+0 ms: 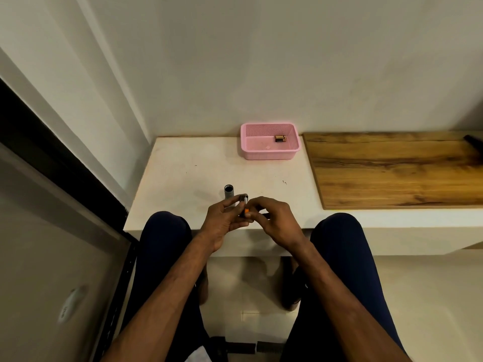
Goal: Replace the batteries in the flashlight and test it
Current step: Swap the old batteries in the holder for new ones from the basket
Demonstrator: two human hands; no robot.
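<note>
A grey flashlight body [229, 192] stands upright on the white table [183, 173], its open end up, just beyond my left hand [224, 220]. My left hand grips a small black battery holder [243, 198] above the table's front edge. My right hand [271, 218] meets it from the right, its fingertips pinching an orange-tipped battery [246, 210] at the holder. How far the battery sits in the holder is hidden by my fingers. Two spare batteries [280, 138] lie in a pink basket [269, 152] at the back of the table.
A wooden board [392, 168] covers the table's right part, with a dark object [473, 141] at its far right edge. A wall rises behind the table and a dark frame stands at the left. My knees flank the table's front edge.
</note>
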